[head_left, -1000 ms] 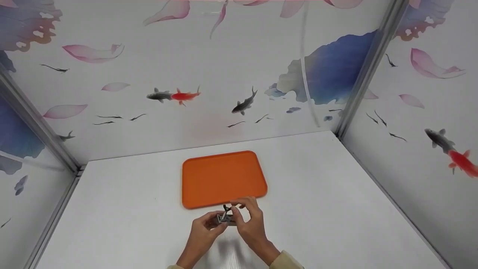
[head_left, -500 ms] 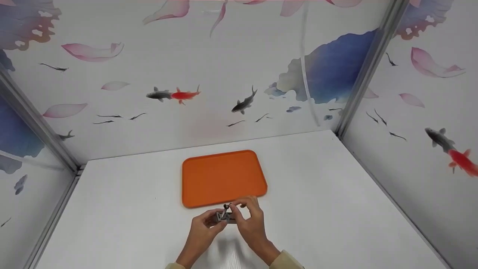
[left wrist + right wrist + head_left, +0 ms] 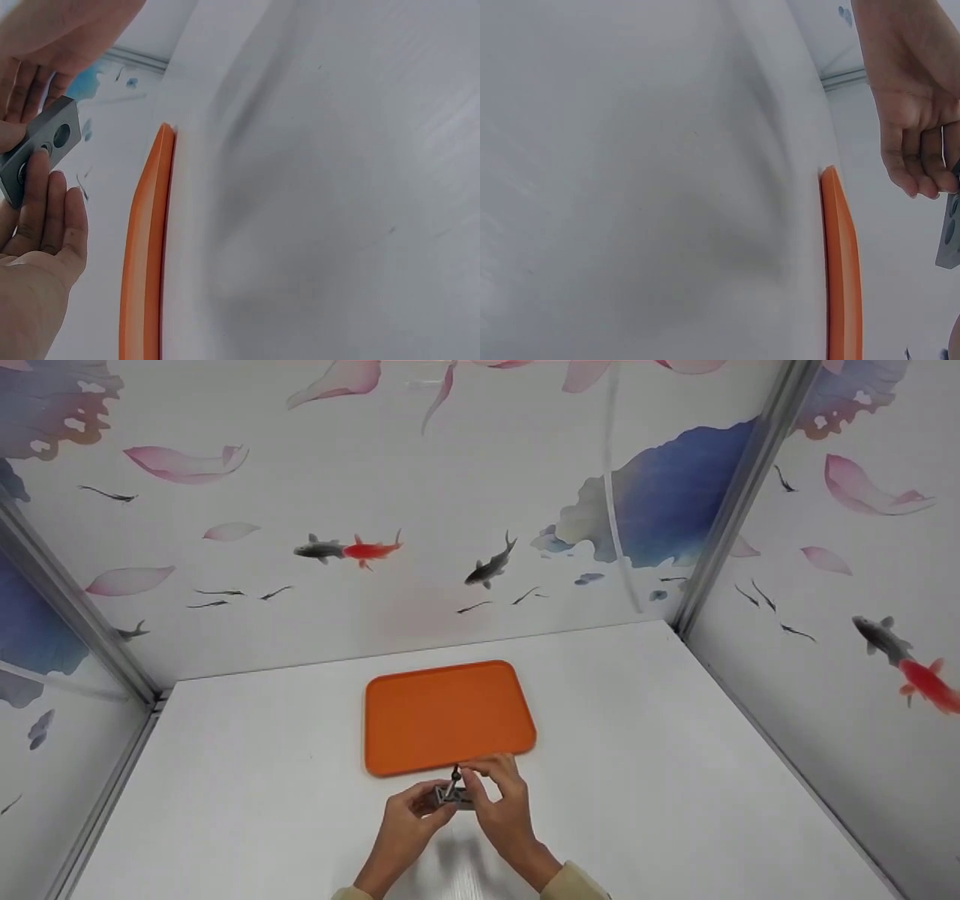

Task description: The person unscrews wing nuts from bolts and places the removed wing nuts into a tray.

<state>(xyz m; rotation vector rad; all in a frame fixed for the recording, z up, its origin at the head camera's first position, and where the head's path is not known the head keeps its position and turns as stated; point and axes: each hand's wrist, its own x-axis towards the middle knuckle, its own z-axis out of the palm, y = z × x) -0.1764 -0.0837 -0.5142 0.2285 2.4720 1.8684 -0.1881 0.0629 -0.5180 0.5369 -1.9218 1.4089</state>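
In the head view my left hand [image 3: 409,817] grips a small grey metal block [image 3: 463,802] from its left side. The left wrist view shows round holes in the metal block [image 3: 61,135], with fingers of my left hand [image 3: 45,232] against its underside. A slim silvery rod with a dark tip [image 3: 455,775] stands up from the block, slightly tilted. My right hand [image 3: 506,802] has its thumb and index finger at the rod's dark tip, pinching there. In the right wrist view my right hand [image 3: 919,97] has its fingers bent beside the block [image 3: 949,236]; the rod is hidden.
An orange tray [image 3: 450,720] lies on the white table [image 3: 637,735], just beyond my hands. Printed walls [image 3: 450,487] with fish and petals enclose the table at the back and both sides. Metal posts [image 3: 742,502] stand at the corners.
The rod's dark tip has shifted slightly right and turned, now standing more upright. My right fingertips have moved a little with it. My left hand and the block have stayed nearly still.
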